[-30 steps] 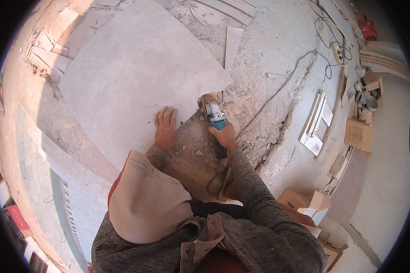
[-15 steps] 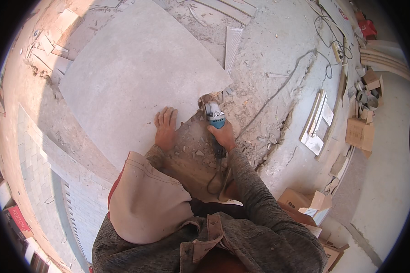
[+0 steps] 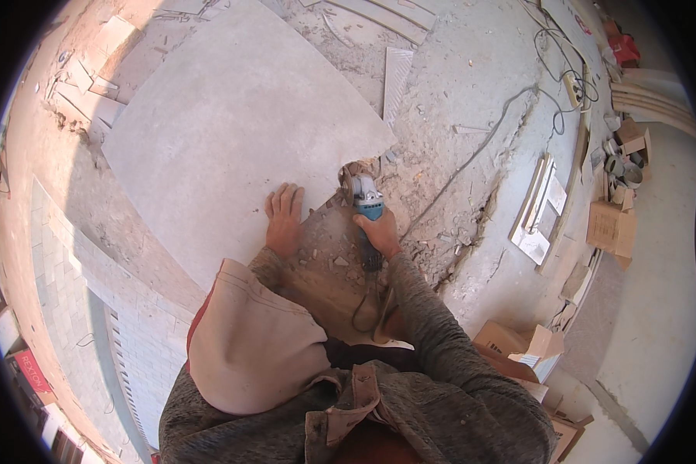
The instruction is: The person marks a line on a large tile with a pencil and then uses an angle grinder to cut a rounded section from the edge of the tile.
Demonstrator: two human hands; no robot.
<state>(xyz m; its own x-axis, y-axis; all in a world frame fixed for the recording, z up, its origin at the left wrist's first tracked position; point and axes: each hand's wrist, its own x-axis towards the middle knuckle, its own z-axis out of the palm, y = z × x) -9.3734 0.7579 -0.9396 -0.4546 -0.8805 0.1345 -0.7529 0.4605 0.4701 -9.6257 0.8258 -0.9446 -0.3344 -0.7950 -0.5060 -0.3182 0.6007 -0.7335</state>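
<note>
A large pale grey tile [image 3: 224,116] lies flat on the rubble-strewn ground, with a rough notch cut into its edge near the right corner. My left hand [image 3: 284,220] rests on the tile near its close edge, fingers stretched out and pressing flat. My right hand [image 3: 380,232] is wrapped around the body of a teal and black angle grinder [image 3: 368,203] with a silver head. The grinder's disc sits in the notch at the tile's edge. Whether the disc is spinning cannot be made out.
A power cable [image 3: 472,158] runs from the grinder across the dusty ground to an extension socket [image 3: 572,90]. A white and silver tile cutter or frame [image 3: 535,220] lies to the right. Cardboard boxes [image 3: 611,228] line the right side. A narrow ribbed tile strip [image 3: 396,85] lies beyond the tile.
</note>
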